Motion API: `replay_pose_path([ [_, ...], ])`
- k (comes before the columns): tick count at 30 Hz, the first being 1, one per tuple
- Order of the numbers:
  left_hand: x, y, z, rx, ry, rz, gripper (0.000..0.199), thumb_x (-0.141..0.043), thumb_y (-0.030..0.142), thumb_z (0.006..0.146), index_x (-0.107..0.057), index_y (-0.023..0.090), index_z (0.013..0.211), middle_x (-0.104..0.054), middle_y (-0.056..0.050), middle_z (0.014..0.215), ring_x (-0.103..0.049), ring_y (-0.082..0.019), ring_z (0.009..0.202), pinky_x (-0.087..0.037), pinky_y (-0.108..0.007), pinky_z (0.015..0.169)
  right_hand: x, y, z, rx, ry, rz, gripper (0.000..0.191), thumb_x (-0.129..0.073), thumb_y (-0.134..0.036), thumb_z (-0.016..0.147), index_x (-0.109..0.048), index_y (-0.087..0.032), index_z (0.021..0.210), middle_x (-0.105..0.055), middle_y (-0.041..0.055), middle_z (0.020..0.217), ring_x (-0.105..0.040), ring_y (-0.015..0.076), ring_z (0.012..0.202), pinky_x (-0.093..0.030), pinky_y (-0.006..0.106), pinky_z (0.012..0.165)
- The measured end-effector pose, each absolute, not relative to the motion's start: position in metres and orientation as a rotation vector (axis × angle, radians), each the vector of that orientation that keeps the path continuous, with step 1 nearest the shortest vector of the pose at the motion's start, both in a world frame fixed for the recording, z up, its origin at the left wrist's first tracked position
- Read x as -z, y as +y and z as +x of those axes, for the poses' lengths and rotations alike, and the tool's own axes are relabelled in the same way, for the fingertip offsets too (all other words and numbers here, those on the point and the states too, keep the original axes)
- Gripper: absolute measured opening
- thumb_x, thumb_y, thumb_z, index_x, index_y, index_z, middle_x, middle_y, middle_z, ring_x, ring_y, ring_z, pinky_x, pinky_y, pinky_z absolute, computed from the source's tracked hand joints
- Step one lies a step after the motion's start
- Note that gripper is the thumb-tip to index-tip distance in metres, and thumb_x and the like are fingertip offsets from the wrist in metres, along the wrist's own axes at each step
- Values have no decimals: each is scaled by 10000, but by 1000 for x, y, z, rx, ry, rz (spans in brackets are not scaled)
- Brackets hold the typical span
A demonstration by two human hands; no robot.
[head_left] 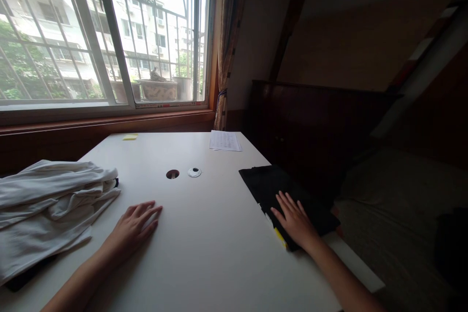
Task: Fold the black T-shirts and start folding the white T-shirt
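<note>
My right hand [295, 219] lies flat on a folded black cloth [285, 183] at the table's right edge, fingers spread. White and yellow bits [280, 238] show along the cloth's near left side; I cannot make out what they are. On the white table [204, 248], left of the middle, rests my left hand [135, 224], its fingers apart and nothing in them. Farther left, a heap of white and grey clothing [54, 204] sits near that hand without touching it, with something black [31, 273] peeking out underneath.
A round cable hole [172, 174] opens in the tabletop, with its white cap [194, 172] beside it. Printed papers [225, 141] lie at the far edge, and a yellow slip [130, 137] at the far left. Beyond are a barred window and a curtain [221, 102]; dark furniture [296, 126] stands right.
</note>
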State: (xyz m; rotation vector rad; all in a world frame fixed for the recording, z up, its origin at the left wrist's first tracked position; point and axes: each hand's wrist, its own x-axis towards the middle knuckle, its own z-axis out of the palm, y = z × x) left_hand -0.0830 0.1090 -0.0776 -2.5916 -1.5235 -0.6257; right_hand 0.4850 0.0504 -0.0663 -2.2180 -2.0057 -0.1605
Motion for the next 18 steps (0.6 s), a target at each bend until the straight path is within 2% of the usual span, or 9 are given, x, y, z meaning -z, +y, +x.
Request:
replay_pose_path([
  [4, 77, 109, -83, 621, -1529, -2600, 408, -515, 454, 973, -585, 406, 1372, -604, -31, 1373, -550, -289, 1215, -482, -489, 1038, 57, 37, 454, 62, -2101, -2127, 699, -237, -597, 1005, -310, -194, 1572, -248, 65, 1648, -183, 245, 1529, -168, 503, 1242],
  [12, 69, 101, -76, 662, -1526, -2604, 392, -523, 412, 974, -608, 356, 1352, -605, -48, 1359, -543, -280, 1193, -472, -483, 1041, 50, 27, 434, -103, -2244, -2120, 815, -243, -687, 968, -181, -176, 1600, -121, 53, 1667, -100, 258, 1538, -139, 515, 1250],
  [18, 60, 95, -71, 673, -1555, -2592, 383, -550, 371, 961, -614, 342, 1337, -599, -61, 1348, -528, -290, 1209, -470, -503, 1041, 68, 23, 416, -27, -2346, -1911, 773, -335, -681, 953, -262, -242, 1585, -180, 40, 1653, -156, 294, 1527, -178, 545, 1241],
])
